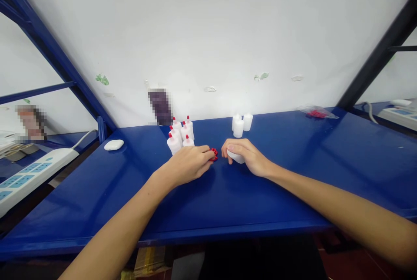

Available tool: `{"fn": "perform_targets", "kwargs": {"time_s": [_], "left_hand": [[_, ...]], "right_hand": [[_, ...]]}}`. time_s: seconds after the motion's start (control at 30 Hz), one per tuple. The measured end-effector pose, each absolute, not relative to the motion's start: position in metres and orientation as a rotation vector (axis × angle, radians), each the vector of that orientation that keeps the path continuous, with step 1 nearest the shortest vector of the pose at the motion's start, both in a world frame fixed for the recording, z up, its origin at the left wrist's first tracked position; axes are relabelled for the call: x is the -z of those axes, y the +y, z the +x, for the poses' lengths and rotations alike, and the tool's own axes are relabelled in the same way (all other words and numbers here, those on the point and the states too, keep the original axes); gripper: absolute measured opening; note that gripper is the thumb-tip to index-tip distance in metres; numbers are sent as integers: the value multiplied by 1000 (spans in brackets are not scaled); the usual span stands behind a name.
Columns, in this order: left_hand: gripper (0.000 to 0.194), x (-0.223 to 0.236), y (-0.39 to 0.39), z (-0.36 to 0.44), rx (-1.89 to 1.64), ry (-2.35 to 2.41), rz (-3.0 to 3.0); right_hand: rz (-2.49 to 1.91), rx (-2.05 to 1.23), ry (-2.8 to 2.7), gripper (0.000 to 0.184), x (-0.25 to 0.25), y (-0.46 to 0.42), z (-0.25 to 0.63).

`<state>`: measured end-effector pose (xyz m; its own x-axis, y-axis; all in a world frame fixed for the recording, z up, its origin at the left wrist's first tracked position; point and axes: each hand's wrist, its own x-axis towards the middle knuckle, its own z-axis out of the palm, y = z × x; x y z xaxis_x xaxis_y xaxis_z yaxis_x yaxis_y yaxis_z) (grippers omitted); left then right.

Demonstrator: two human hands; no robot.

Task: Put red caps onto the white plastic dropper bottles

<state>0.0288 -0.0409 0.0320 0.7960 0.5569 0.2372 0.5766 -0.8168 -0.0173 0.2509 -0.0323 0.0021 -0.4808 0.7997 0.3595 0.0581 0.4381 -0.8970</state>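
My left hand [190, 161] is at a small pile of red caps [214, 154] on the blue table. Its fingers are bent and drawn together, the fingertips touching the caps; whether one is pinched between them is hidden. In my right hand [249, 154] lies a white plastic bottle [236, 157], tilted on its side with the fingers wrapped round it and its top covered. Behind my left hand stand several white bottles with red caps [180, 134], upright and close together. Beyond my right hand, three white bottles without red caps [238, 128] stand upright.
A white rounded object [114, 144] lies at the table's left. A clear plastic bag with red pieces [316, 113] rests at the back right. The blue table [247, 206] meets a white wall, with blue frame posts either side. A power strip [35, 173] sits beyond the left edge.
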Motion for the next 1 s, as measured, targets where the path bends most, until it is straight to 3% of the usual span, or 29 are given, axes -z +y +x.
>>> {"fn": "perform_targets", "kwargs": {"time_s": [0.2,0.3,0.53,0.8,1.0], "left_hand": [[15,-20,-51,59,1902,-1111,-2850],[19,-15,-55,73,2261,-1250,-2949],[25,-13,-60,79,2315,-1244,-3282],[32,-9,-59,74,1938,-1357,-3271],[22,-9,-63,75,1743,-1297,-3234]], "right_hand": [[-659,-1225,-1789,49,3,-34,247],[-643,-1256,-1776,56,4,-36,245],[-621,-1249,-1811,54,1,-40,244],[-586,-1228,-1852,48,-1,-41,244],[-583,-1173,-1869,46,4,-42,245]]}}
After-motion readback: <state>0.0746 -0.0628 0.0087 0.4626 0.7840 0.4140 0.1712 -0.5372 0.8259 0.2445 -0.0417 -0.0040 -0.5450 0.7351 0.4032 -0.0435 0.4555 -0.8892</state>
